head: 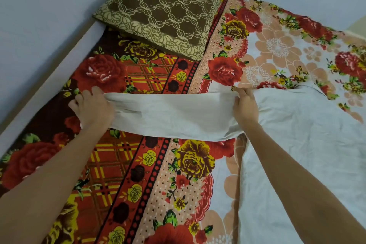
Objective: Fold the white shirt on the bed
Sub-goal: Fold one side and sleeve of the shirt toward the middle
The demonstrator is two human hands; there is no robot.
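Floral-sheeted bed (138,174) fills the view. White shirt (297,134) lies on its right side, body flat, one sleeve (174,115) stretched left across the sheet (pulled taut). Brown patterned pillow (160,12) sits at the top, well apart. Your left hand (93,109) grips the sleeve's cuff end, fingers curled over it. Your right hand (245,107) pinches the sleeve near the shoulder.
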